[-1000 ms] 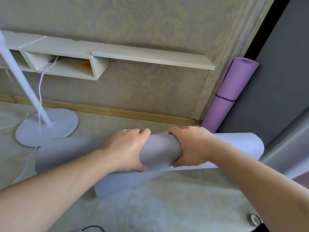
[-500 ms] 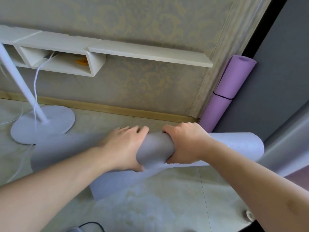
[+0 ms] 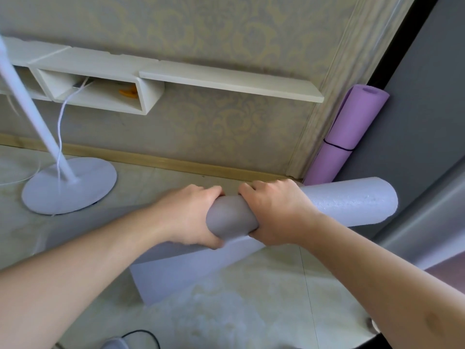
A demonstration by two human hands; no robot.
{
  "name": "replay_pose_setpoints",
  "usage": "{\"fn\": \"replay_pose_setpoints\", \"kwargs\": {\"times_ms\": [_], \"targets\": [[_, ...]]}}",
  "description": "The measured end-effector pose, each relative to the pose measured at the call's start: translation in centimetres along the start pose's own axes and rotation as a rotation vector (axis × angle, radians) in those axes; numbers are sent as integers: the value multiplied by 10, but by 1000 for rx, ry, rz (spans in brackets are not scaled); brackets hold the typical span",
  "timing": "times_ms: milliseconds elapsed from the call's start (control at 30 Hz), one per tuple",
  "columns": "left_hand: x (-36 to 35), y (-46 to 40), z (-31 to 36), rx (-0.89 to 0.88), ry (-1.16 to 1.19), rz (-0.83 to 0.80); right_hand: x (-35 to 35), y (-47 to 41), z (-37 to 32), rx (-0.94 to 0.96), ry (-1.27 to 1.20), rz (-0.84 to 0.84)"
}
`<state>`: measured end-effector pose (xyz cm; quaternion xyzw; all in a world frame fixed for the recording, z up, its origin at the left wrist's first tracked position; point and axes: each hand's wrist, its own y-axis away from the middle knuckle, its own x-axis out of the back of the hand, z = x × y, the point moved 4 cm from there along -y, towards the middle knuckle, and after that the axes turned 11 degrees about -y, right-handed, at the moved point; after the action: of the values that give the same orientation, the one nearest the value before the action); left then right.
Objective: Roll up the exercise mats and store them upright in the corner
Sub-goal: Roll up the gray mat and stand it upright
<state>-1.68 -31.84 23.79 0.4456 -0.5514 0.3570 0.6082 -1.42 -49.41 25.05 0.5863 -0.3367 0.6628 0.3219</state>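
— Hands?
— Left hand (image 3: pixel 191 217) and right hand (image 3: pixel 279 212) both curl round the grey mat (image 3: pixel 352 202), side by side.
— Where's it?
— Half rolled, low over the floor (image 3: pixel 251 311), near the upright purple mat (image 3: pixel 349 132) in the corner.

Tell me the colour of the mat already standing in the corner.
Purple mat, with a thin dark band around its middle; the head view shows it.

Patterned beige wallpaper (image 3: pixel 226 41) fills the upper frame, a white wall shelf (image 3: pixel 226 80) crossing it, a wooden skirting board (image 3: pixel 156 161) below, pale marbled floor tiles (image 3: pixel 251 298) beneath, a dark grey panel (image 3: pixel 422 84) at right.
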Motion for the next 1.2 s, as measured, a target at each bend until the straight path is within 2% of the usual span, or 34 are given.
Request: {"fn": "replay_pose_setpoints", "kwargs": {"times_ms": [133,200,300,400,500,633,733,833,933,1033,1133,1200], "targets": [[-2,-2,7,-54,-252,178,9,-1,3,-72,-45,-34],[0,-5,10,-52,-294,224,9,1,6,-102,-84,-40],[6,-7,6,-10,-162,174,8,4,4,-92,-100,-41],[14,-4,0,63,6,77,7,5,1,-62,0,-35],[12,-2,1,62,16,25,5,7,1,-79,-35,-47],[0,1,13,-42,-132,119,8,6,7,-117,-102,-59],[-10,1,24,-87,-267,181,6,6,9,-138,-108,-132],[-7,-3,21,-69,-158,145,3,8,2,-102,-115,-144],[2,-5,9,-23,-25,78,1,8,-6,-31,-13,-101],[3,-3,7,-13,1,67,0,6,-7,-31,-34,-89],[-3,-2,11,-31,-22,132,8,4,-3,-52,-76,-55],[-8,-1,16,-45,-118,212,12,4,0,-79,-88,-52]]}}
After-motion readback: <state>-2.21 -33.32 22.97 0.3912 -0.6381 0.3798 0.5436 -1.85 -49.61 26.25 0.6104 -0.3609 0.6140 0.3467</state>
